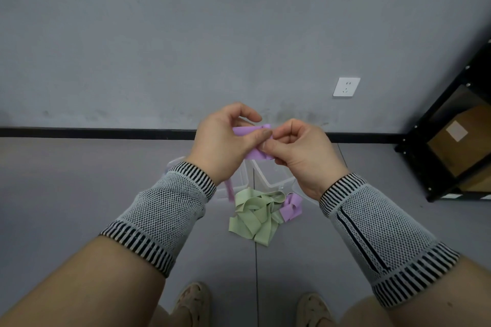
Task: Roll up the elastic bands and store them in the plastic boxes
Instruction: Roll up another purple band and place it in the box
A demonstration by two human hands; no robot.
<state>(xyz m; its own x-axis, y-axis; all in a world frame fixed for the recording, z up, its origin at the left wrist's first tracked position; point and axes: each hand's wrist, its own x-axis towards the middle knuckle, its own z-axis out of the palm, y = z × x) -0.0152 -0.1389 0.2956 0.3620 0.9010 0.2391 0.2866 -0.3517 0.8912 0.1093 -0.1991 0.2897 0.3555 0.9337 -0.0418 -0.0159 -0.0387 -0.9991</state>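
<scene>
Both the left hand (223, 141) and right hand (297, 151) pinch the purple band (251, 131); a loosened grip could let its springy roll unwind toward 6 o'clock

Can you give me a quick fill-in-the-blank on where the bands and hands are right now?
1. Both hands, left hand and right hand, hold a ____ band.
2. The loose pile on the floor is mostly ____ bands.
3. The clear plastic boxes lie ____ the hands in the picture.
4. A white ____ is on the wall.

Missing words: purple; green; below; socket
</scene>
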